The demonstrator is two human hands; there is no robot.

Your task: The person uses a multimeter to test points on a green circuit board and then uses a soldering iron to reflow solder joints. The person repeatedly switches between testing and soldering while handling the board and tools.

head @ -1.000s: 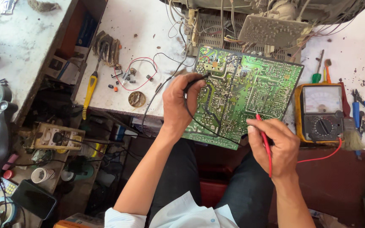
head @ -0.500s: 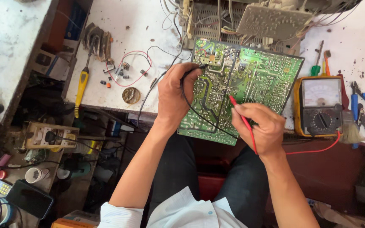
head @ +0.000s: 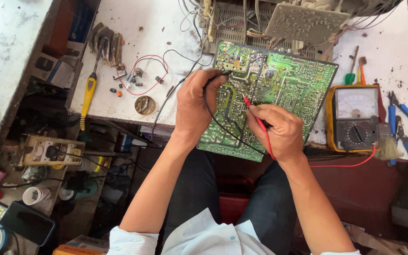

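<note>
A green circuit board (head: pixel 289 85) lies solder side up at the near edge of a white workbench (head: pixel 157 33). My left hand (head: pixel 194 106) rests on the board's left part and holds a black test probe (head: pixel 223 74) with its tip on the board. My right hand (head: pixel 279 132) grips a red test probe (head: pixel 253 113), its tip touching the board's middle. Black and red leads run from the probes toward a yellow analogue multimeter (head: pixel 352 118) right of the board.
A yellow-handled screwdriver (head: pixel 88 94), loose components with a red wire (head: pixel 138 75) and a round tin (head: pixel 144 105) lie left of the board. Blue-handled pliers (head: pixel 402 125) and screwdrivers (head: pixel 352 71) sit at the right. A metal chassis (head: pixel 303 21) stands behind. A cluttered shelf (head: pixel 48 151) is lower left.
My right hand has moved up and left with the red probe, from the board's near right edge to its middle. The left hand has kept the black probe on the board.
</note>
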